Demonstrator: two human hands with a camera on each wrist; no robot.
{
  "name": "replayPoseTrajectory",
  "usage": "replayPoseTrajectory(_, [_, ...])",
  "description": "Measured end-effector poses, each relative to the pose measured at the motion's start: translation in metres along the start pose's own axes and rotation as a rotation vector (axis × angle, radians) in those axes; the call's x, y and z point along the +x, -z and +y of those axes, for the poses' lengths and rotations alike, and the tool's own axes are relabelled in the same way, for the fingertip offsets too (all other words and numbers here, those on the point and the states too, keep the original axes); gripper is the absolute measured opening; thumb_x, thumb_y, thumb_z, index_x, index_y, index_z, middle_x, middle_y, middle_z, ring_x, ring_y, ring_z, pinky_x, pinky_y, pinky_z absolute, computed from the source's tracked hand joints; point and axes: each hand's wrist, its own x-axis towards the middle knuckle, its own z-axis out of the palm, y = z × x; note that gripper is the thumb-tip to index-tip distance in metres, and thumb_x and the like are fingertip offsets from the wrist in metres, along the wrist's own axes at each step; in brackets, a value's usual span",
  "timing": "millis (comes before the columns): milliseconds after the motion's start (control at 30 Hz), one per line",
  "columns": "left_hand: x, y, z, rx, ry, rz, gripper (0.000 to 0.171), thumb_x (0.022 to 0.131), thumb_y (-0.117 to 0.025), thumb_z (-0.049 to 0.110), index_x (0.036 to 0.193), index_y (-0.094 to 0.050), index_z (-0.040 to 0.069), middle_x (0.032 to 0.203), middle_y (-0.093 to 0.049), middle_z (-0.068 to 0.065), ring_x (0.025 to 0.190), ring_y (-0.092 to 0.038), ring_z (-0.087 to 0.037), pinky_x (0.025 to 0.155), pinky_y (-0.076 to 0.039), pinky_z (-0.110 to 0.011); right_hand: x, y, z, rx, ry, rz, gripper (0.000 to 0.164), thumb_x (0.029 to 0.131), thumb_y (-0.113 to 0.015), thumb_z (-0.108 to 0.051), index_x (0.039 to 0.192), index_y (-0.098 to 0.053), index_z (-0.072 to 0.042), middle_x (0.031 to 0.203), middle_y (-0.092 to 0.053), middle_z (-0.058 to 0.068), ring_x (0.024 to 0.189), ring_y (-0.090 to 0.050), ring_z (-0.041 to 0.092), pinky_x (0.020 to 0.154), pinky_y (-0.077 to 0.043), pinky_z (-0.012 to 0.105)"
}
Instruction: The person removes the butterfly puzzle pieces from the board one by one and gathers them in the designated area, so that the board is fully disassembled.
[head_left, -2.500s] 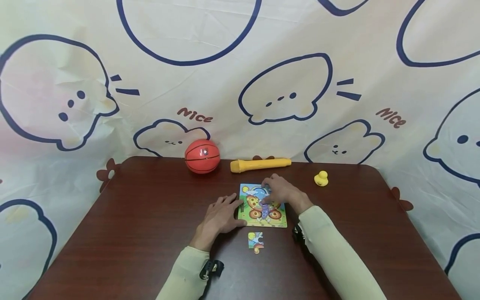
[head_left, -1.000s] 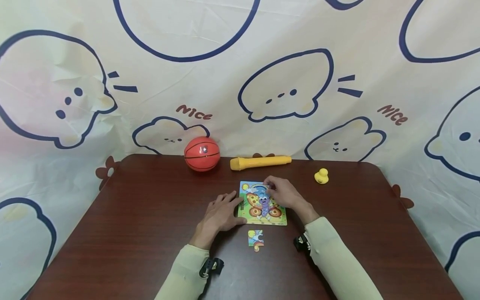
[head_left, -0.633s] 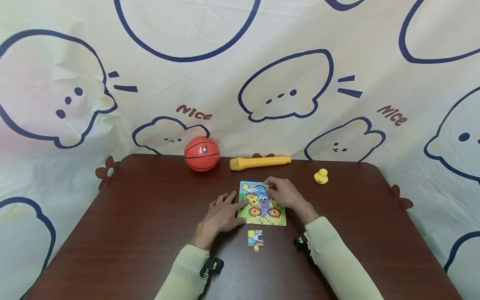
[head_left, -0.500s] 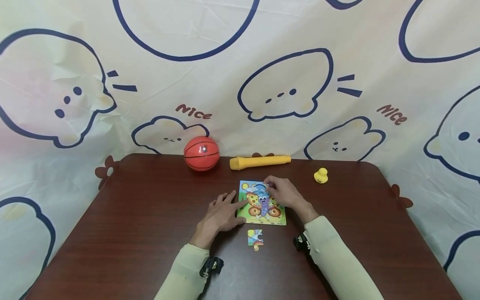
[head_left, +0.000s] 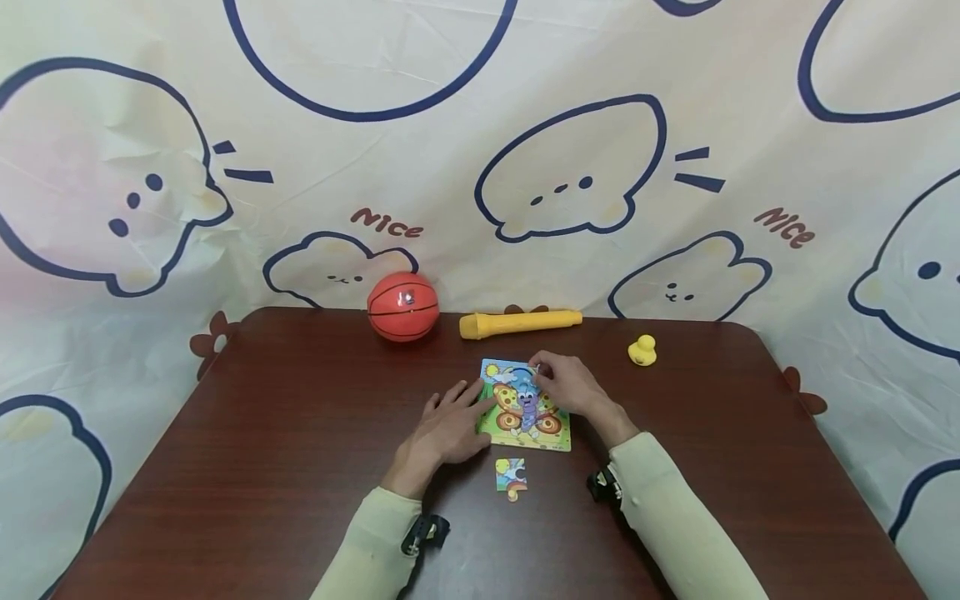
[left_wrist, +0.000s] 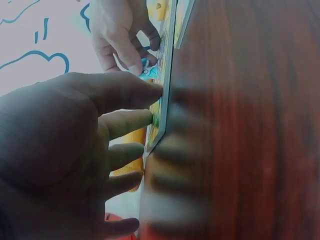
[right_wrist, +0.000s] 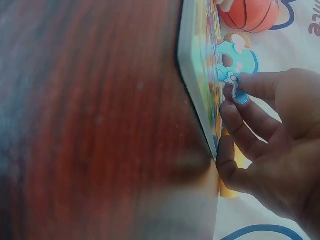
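Note:
A butterfly jigsaw puzzle board (head_left: 553, 444) lies on the table in front of me. My left hand (head_left: 446, 432) spans its left edge, fingers spread and nearly straight, with fingertips on the border. My right hand (head_left: 572, 387) is over the upper right of the board and pinches a light blue puzzle piece (right_wrist: 229, 52) between thumb and fingers. In the right wrist view this piece stands tilted up from the board's face. The hand hides the board's upper right corner in the head view. One loose puzzle piece (head_left: 511, 473) lies on the table just below the board.
Along the back of the dark wooden table (head_left: 285, 433) are a red toy basketball (head_left: 403, 307) and a yellow toy microphone (head_left: 521, 324). A yellow rubber duck (head_left: 642, 351) sits at the back right. A printed curtain (head_left: 450, 175) hangs behind the table.
My right hand has shifted slightly right and lifted from its flatter pose over the board. My left fingers have slid a little up the left edge, and the board has turned slightly.

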Motion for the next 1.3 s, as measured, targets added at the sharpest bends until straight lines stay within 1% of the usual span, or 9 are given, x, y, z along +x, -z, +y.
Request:
replayPoseTrajectory(100, [0.000, 0.000, 0.002, -0.003, -0.040, -0.017, 0.057, 0.094, -0.057, 0.031, 0.148, -0.041, 0.031, 0.162, -0.022, 0.001, 0.151, -0.014, -0.027, 0.117, -0.013, -0.061, 0.000, 0.000, 0.000, 0.001, 0.010, 0.000, 0.022, 0.096, -0.060, -0.022, 0.118, -0.062, -0.021, 0.092, -0.062, 0.000, 0.077, -0.055, 0.016, 0.067, -0.045, 0.029])
replayPoseTrajectory(233, [-0.002, 0.000, 0.005, -0.023, -0.100, -0.046, 0.052, 0.096, -0.051, 0.024, 0.147, -0.042, 0.033, 0.163, -0.021, 0.001, 0.151, -0.014, -0.026, 0.118, -0.014, -0.059, 0.000, 0.001, 0.000, -0.007, 0.035, 0.001, 0.024, 0.096, -0.060, -0.020, 0.120, -0.062, -0.022, 0.089, -0.061, -0.001, 0.076, -0.054, 0.016, 0.067, -0.044, 0.029])
replayPoseTrajectory(367, [-0.004, 0.001, 0.007, -0.037, -0.126, -0.045, 0.050, 0.096, -0.051, 0.022, 0.144, -0.045, 0.034, 0.163, -0.021, -0.001, 0.150, -0.016, -0.027, 0.118, -0.016, -0.058, -0.001, 0.002, -0.001, -0.006, 0.042, 0.005, 0.023, 0.096, -0.060, -0.020, 0.119, -0.062, -0.023, 0.089, -0.061, -0.001, 0.076, -0.054, 0.016, 0.069, -0.044, 0.029])
replayPoseTrajectory(467, [-0.004, 0.002, 0.009, -0.040, -0.124, -0.037, 0.050, 0.095, -0.052, 0.022, 0.144, -0.047, 0.034, 0.162, -0.022, -0.002, 0.150, -0.018, -0.029, 0.117, -0.019, -0.059, -0.001, 0.003, -0.002, 0.000, 0.042, 0.010, 0.021, 0.097, -0.060, -0.021, 0.118, -0.063, -0.023, 0.092, -0.063, -0.001, 0.079, -0.055, 0.016, 0.072, -0.045, 0.030])
replayPoseTrajectory(700, [-0.003, 0.001, 0.013, -0.009, -0.090, -0.027, 0.050, 0.094, -0.055, 0.024, 0.142, -0.049, 0.035, 0.161, -0.024, -0.003, 0.148, -0.022, -0.029, 0.116, -0.022, -0.059, 0.000, 0.002, -0.001, 0.016, 0.049, 0.020, 0.015, 0.098, -0.057, -0.022, 0.112, -0.061, -0.023, 0.104, -0.065, 0.002, 0.088, -0.057, 0.017, 0.079, -0.048, 0.034])
replayPoseTrajectory(967, [-0.003, 0.000, 0.016, 0.014, -0.102, -0.019, 0.050, 0.094, -0.055, 0.025, 0.142, -0.048, 0.034, 0.161, -0.024, -0.003, 0.148, -0.022, -0.029, 0.115, -0.025, -0.057, -0.003, 0.006, 0.000, 0.071, -0.012, 0.031, 0.015, 0.097, -0.059, -0.025, 0.112, -0.061, -0.024, 0.099, -0.063, 0.000, 0.088, -0.055, 0.018, 0.076, -0.045, 0.033])
replayPoseTrajectory(1067, [-0.003, 0.000, 0.016, 0.014, -0.110, -0.015, 0.048, 0.095, -0.057, 0.030, 0.142, -0.049, 0.034, 0.161, -0.024, -0.004, 0.148, -0.023, -0.030, 0.115, -0.025, -0.058, -0.006, 0.008, 0.000, 0.087, -0.012, 0.038, 0.017, 0.097, -0.059, -0.026, 0.113, -0.062, -0.023, 0.099, -0.062, 0.000, 0.087, -0.055, 0.018, 0.076, -0.044, 0.032])
replayPoseTrajectory(1200, [-0.003, 0.000, 0.015, 0.014, -0.107, -0.013, 0.049, 0.094, -0.059, 0.035, 0.142, -0.049, 0.034, 0.160, -0.025, -0.004, 0.147, -0.024, -0.030, 0.113, -0.026, -0.060, -0.012, 0.010, 0.002, 0.089, -0.006, 0.055, 0.020, 0.096, -0.061, -0.025, 0.115, -0.063, -0.023, 0.095, -0.061, 0.001, 0.082, -0.054, 0.018, 0.069, -0.046, 0.031])
replayPoseTrajectory(1300, [-0.003, 0.001, 0.013, 0.015, -0.102, -0.014, 0.049, 0.094, -0.060, 0.037, 0.142, -0.049, 0.034, 0.160, -0.026, -0.005, 0.147, -0.024, -0.031, 0.113, -0.027, -0.060, -0.018, 0.011, 0.004, 0.079, -0.005, 0.066, 0.021, 0.096, -0.061, -0.024, 0.116, -0.063, -0.022, 0.094, -0.062, 0.000, 0.080, -0.054, 0.018, 0.067, -0.046, 0.029])
